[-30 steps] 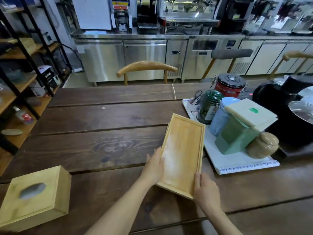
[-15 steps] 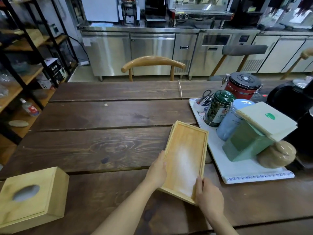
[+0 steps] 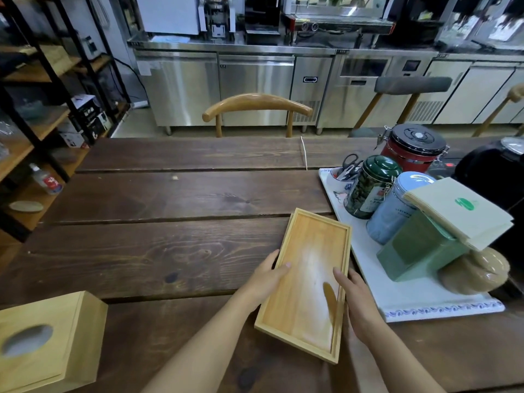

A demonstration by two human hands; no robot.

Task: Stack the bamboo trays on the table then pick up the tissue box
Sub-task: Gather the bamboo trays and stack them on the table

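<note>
A shallow rectangular bamboo tray (image 3: 307, 282) lies on the dark wooden table (image 3: 170, 245), right of centre. My left hand (image 3: 266, 279) grips its left long edge, thumb over the rim. My right hand (image 3: 354, 299) holds the right long edge, thumb resting inside the tray. I cannot tell whether another tray lies beneath it. A wooden tissue box (image 3: 48, 341) with an oval opening on top stands at the near left corner, away from both hands.
A white serving tray (image 3: 419, 304) just right of the bamboo tray carries a green tin (image 3: 371, 185), a blue tin (image 3: 397, 205), a green box (image 3: 419, 245) and a beige jar. A red canister (image 3: 411, 148) and a chair back (image 3: 255, 106) stand behind. Shelves line the left.
Both hands slid forward along the tray's long edges, thumbs now over the rim. The tray sits a little nearer to me. The view shifted slightly right.
</note>
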